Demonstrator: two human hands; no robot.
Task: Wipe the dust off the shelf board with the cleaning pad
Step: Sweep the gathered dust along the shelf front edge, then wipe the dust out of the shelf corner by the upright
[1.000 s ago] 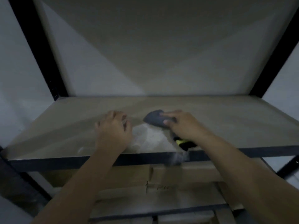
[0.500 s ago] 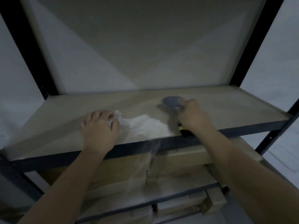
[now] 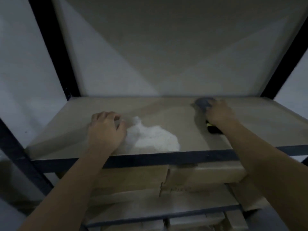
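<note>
The beige shelf board (image 3: 166,112) spans the middle of the view, edged in front by a dark metal rail. A white patch of dust (image 3: 153,139) lies near the front edge, left of centre. My right hand (image 3: 218,112) presses a dark grey cleaning pad (image 3: 202,102) onto the board far back on the right; a black and yellow part (image 3: 211,128) shows under the wrist. My left hand (image 3: 106,129) rests on the board with curled fingers, touching the left side of the dust patch and holding nothing that I can see.
Black uprights (image 3: 51,45) frame the shelf on both sides, with a pale wall behind. Cardboard boxes (image 3: 166,179) fill the lower shelf under the front rail (image 3: 150,159).
My right hand has slid the pad away from the dust patch toward the back right of the board. The left hand stays at the patch's left edge. The view shifted.
</note>
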